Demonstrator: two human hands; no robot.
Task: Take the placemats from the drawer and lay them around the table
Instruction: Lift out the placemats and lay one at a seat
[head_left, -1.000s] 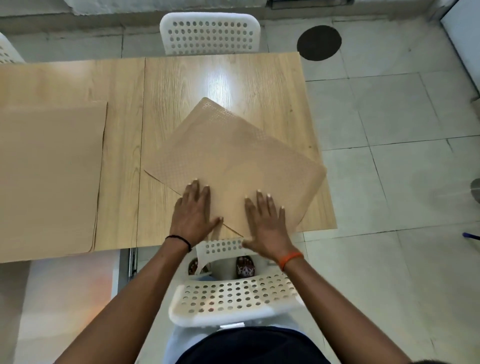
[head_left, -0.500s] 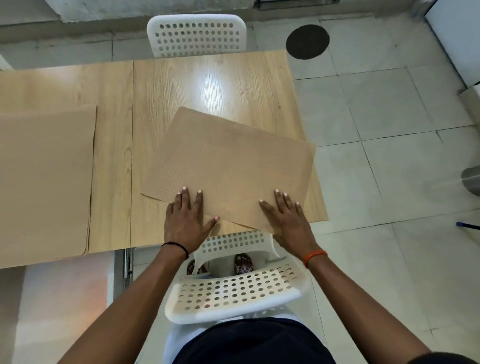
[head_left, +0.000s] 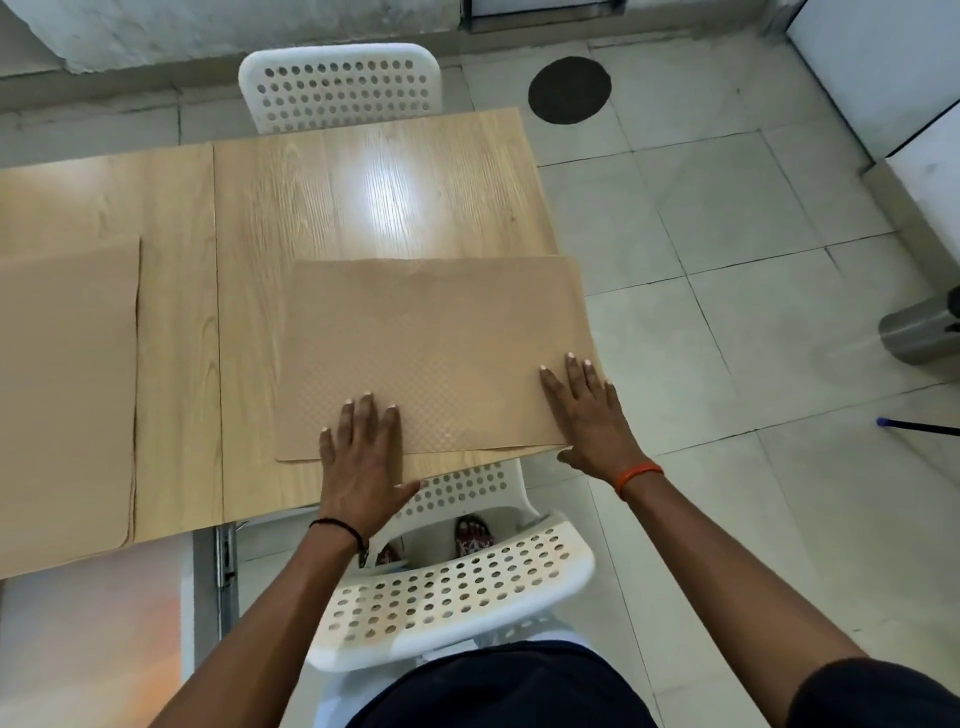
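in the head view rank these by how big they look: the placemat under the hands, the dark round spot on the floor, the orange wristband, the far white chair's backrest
1. placemat under the hands
2. far white chair's backrest, though it sits farther from the camera
3. dark round spot on the floor
4. orange wristband

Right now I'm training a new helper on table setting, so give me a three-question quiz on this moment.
1. True or false: both hands lie flat on the placemat.
2. Which wrist wears the orange band? A) left B) right
3. Fill in: a second mat lies to the person's ____.

Key: 1 true, the left hand and right hand press its near edge. 2 B. 3 left.
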